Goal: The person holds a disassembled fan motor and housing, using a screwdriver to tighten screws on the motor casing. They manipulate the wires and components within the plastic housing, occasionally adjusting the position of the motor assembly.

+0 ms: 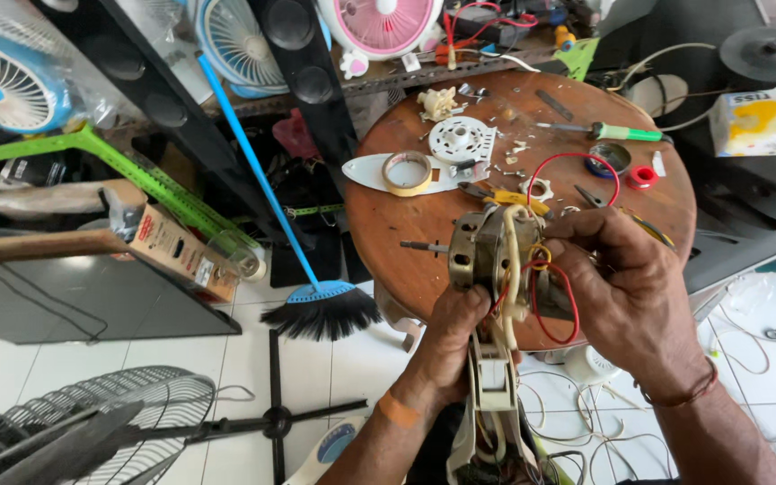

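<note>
I hold a grey metal fan motor with a bare steel shaft point(487, 251) over the near edge of the round brown wooden table point(388, 224). My left hand point(449, 341) grips it from below, fingers closed around the white plastic neck bracket point(494, 377) that hangs under the motor. My right hand point(626, 287) is clamped on the motor's right side, thumb and fingers pressed against the housing, where red and yellow wires point(545, 287) loop out between my hands. The shaft points left, toward the table's left edge.

On the table, near its middle, lie a roll of tan tape point(407, 172) on a white flat plastic blade-shaped piece point(361, 171), and a white round plastic disc point(462, 140) just beyond. A green-handled screwdriver point(626, 133) lies toward the far right edge, with a small red ring point(643, 176) near it. Yellow-handled pliers point(509, 196) sit just beyond the motor. A blue-handled broom with black bristles point(316, 301) leans left of the table, over the white tiled floor point(226, 359).
</note>
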